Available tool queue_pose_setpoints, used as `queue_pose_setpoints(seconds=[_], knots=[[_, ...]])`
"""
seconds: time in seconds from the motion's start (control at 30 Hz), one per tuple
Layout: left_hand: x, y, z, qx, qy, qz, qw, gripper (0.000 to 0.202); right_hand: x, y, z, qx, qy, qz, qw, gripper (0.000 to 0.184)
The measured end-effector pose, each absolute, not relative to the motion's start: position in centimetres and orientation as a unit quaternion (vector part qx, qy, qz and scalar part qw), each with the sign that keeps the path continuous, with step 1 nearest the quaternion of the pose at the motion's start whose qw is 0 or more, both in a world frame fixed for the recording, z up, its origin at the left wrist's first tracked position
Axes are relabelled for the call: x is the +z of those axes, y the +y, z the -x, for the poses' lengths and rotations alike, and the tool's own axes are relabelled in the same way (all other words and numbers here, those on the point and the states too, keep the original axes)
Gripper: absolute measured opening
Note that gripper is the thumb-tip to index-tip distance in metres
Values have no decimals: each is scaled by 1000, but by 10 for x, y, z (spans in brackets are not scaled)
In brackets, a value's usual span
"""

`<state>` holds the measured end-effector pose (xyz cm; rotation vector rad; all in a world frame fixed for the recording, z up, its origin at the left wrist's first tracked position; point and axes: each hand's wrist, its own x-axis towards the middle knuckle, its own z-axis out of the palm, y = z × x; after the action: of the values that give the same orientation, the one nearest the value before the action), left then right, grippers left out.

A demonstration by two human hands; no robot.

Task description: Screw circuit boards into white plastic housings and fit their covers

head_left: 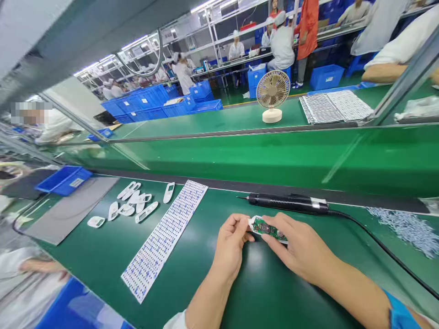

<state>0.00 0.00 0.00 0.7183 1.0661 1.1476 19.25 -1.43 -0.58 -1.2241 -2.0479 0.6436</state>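
Green circuit board in a white plastic shell sits mid-surface, just above the green bench; left hand pinches its end, right hand clasps its length. Seating the board seems the step in hand; that calls for even pressure, with the black electric screwdriver just beyond.

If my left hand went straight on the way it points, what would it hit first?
Beyond the small white casing with green circuit board it pinches, the left hand would probably meet the front end of the black corded electric screwdriver lying on the green mat; depth is unclear.
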Motion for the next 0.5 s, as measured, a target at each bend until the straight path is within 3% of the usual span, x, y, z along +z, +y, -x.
queue_pose_setpoints(seconds=[0.13,0.33,0.4,0.5], knots=[[3,4,-1,495,455,-300,677,42,2,-9,-191,296,-770,454,338,20],[-3,5,5,507,480,-371,612,32,-9,-11,-190,185,-798,463,339,26],[-6,3,7,497,524,-447,529,25,-13,-11,-190,151,-805,468,332,25],[-9,-1,6,470,571,-592,320,14,-15,-10,-189,112,-812,471,327,24]])
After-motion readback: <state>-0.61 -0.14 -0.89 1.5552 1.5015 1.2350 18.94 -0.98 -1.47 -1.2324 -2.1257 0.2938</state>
